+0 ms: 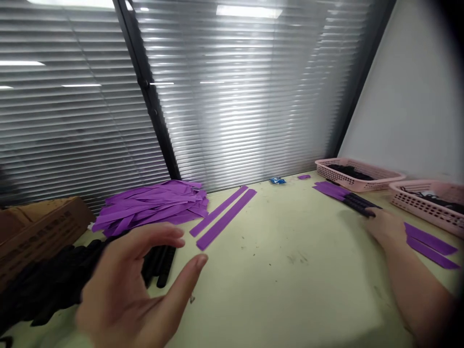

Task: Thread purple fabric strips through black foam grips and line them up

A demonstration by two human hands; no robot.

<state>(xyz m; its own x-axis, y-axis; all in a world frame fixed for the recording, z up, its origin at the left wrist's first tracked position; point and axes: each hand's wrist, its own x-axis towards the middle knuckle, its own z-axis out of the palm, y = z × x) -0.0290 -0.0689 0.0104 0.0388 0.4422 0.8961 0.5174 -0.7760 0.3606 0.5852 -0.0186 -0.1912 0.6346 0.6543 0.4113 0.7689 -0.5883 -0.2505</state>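
Note:
My left hand (137,290) is raised over the table's left part, thumb and fingers apart, holding nothing. Beyond its fingertips lie two purple strips (226,218), side by side and slanting. At the right, my right hand (386,227) has its fingers closed around the near end of black ribbed rods (360,203) that have purple strips (330,190) at their far end. Two more purple strips (431,245) pass by the wrist of that hand. Black rods (165,266) lie partly hidden behind my left hand.
A purple strip pile (155,205) lies at the back left, near a cardboard box (43,232) and heaped black rods (47,280). Two pink baskets (357,181) with black items stand at the right. A blue packet (277,181) lies by the blinds.

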